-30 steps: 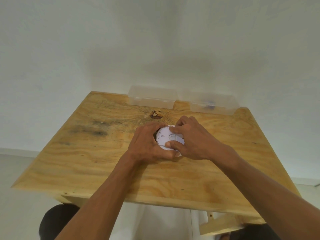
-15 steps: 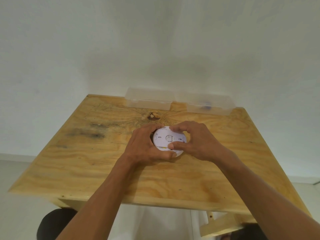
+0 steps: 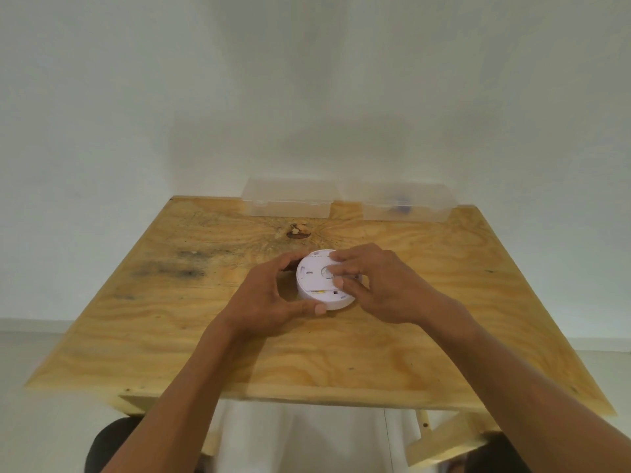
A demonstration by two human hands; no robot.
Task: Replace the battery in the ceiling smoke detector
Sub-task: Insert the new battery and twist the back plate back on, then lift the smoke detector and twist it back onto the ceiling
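A round white smoke detector (image 3: pixel 316 281) lies on the wooden table (image 3: pixel 170 336) with its flat back side up. My left hand (image 3: pixel 269 298) cups its left and near rim, thumb under the front edge. My right hand (image 3: pixel 379 285) covers its right side, fingertips pressed on the back plate near the centre. A yellow strip shows at the detector's near edge. I see no loose battery on the table.
Two clear plastic boxes stand at the table's far edge against the white wall: the left box (image 3: pixel 290 199), and the right box (image 3: pixel 406 204) with a small dark item inside. A dark knot (image 3: pixel 297 231) marks the wood behind the detector.
My right hand's fingers have shifted across the detector's back. My left hand has opened slightly around the rim, showing more of the back plate. The view has moved a little.
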